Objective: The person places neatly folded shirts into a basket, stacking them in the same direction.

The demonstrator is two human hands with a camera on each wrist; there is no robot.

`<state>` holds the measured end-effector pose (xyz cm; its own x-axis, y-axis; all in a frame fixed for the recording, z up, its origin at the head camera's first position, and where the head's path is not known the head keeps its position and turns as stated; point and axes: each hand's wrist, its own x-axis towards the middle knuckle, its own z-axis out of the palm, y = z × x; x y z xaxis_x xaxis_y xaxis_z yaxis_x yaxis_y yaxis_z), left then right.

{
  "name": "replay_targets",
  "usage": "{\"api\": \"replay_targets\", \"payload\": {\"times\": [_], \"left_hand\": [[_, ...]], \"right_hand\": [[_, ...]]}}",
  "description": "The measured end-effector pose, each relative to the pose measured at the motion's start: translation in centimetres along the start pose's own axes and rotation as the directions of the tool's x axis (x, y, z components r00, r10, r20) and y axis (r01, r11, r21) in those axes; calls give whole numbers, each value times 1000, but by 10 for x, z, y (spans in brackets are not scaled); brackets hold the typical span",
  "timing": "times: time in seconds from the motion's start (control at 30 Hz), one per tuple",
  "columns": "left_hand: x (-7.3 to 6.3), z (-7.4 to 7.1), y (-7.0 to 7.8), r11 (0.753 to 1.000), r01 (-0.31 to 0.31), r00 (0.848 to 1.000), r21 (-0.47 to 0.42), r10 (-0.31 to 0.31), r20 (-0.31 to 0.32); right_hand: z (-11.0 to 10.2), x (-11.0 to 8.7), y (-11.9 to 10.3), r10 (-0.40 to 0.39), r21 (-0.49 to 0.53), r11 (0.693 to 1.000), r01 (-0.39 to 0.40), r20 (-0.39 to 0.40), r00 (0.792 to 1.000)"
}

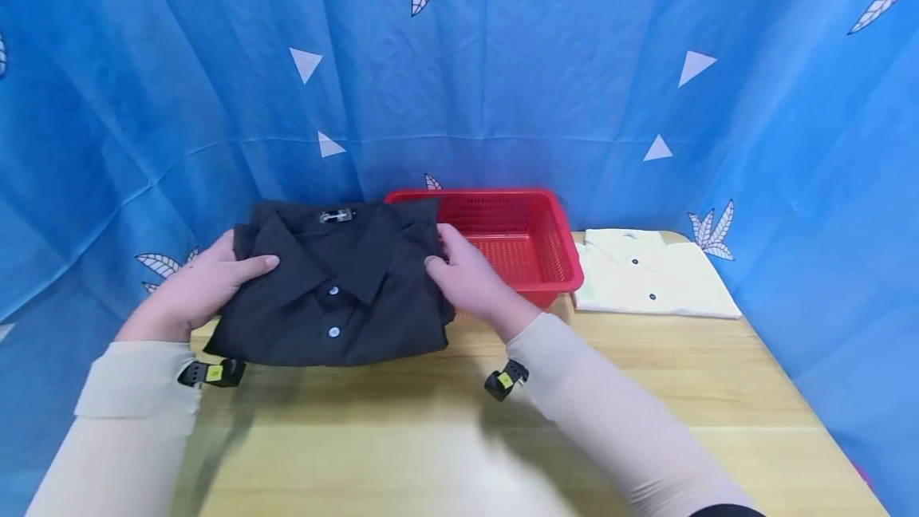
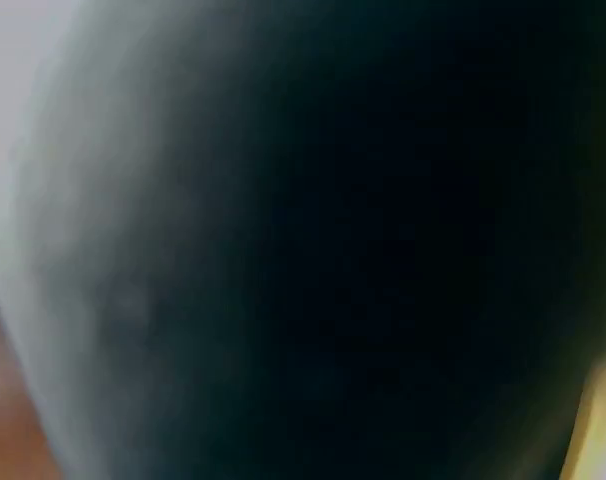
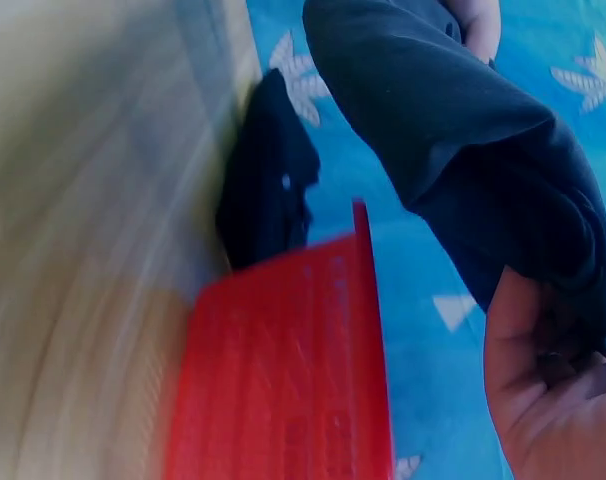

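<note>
Nearest to the head camera, I see two pale sleeves [image 1: 125, 429] on the near side of the one red basket [image 1: 565, 242]. Each wrist has one small black box [image 1: 506, 380] with a yellow patch. Past them are two hands. The left hand [image 1: 190, 294], well left of the basket, pinches one end of a folded black shirt [image 1: 294, 333], thumb on top. The right hand [image 1: 467, 274], right in front of the basket, pinches the other end.

There is one black shirt in the hands. I see it held up over the table [image 1: 402, 461], left of the basket and hiding part of it. It has one collar, one little label and two pale buttons [image 1: 333, 332]. My left wrist camera shows mostly a dark blur.

Just right of the basket, one folded white shirt [image 1: 625, 286] lies on the table, with two dark buttons [image 1: 652, 296]. My right wrist camera shows one more dark cloth [image 3: 268, 170] left of the basket; I can't tell if they touch. Farthest, behind the basket, hangs a blue curtain [image 1: 495, 78] with leaves and white triangles.
</note>
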<state>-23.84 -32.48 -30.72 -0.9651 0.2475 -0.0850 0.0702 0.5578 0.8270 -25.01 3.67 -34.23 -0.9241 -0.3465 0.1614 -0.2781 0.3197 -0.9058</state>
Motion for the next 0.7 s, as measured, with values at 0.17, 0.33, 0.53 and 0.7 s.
{"api": "replay_targets", "payload": {"times": [0.17,0.33,0.53,0.7], "left_hand": [[20,13,13,996,74,997,-59,-74,4],[31,27,23,988,76,997,-133,-71,43],[43,41,33,991,73,995,-115,-65,70],[55,46,39,997,61,996,-48,-58,65]], "right_hand": [[-20,5,8,24,-5,1000,-24,-30,999],[-35,6,16,62,-6,998,-62,-76,995],[-56,2,25,69,24,997,-66,-111,991],[-70,2,30,56,19,998,-54,-138,989]]}}
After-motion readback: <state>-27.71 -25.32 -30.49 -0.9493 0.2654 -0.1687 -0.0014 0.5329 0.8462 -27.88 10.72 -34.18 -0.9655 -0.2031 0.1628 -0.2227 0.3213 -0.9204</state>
